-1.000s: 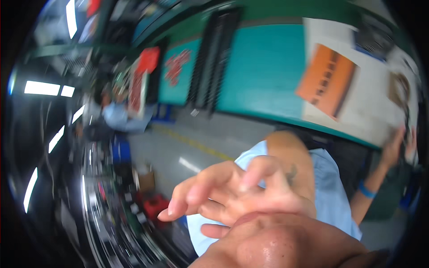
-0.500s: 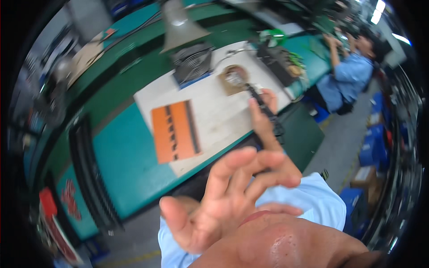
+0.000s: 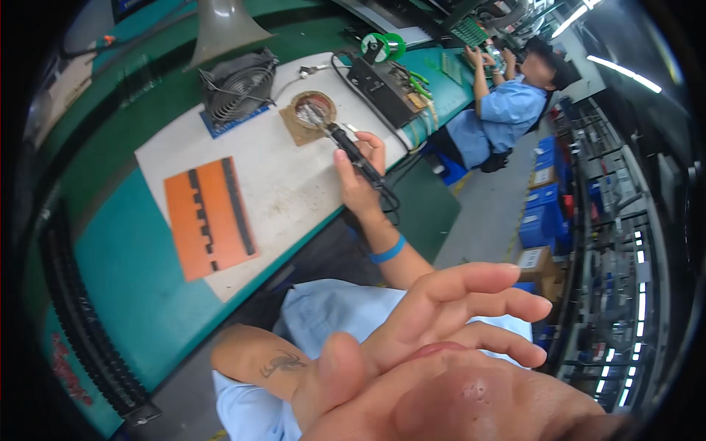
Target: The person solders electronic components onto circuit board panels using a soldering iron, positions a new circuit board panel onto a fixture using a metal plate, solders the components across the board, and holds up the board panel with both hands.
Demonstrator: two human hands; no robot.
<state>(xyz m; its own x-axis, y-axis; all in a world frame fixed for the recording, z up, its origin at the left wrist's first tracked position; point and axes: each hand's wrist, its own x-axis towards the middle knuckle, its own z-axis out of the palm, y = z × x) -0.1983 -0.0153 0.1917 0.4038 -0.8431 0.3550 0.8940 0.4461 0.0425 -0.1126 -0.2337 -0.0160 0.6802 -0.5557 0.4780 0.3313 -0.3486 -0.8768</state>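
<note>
My right hand (image 3: pixel 364 173) is closed round the black handle of a soldering iron (image 3: pixel 351 151). The iron's tip end reaches into a round dish (image 3: pixel 329 105) of silvery material, which sits on a brown square base (image 3: pixel 300 131). My left hand (image 3: pixel 448 312) is raised close in front of me, its fingers spread and curved and nothing in it. Left of the dish, an orange sheet (image 3: pixel 213 235) with a black bar and a row of small black pieces lies partly on the white bench cover (image 3: pixel 294 191).
Behind the dish stand a small fan (image 3: pixel 239 92), a black box (image 3: pixel 384 92) with cables and a green-rimmed solder spool (image 3: pixel 382 48). A black ribbed rail (image 3: pixel 92 323) crosses the green bench at left. A co-worker (image 3: pixel 493 110) sits farther along; blue bins (image 3: pixel 540 217) line the aisle.
The view has swung so the bench sits farther left. My left hand has shifted right, close to me. The soldering iron stays in my right hand at the dish.
</note>
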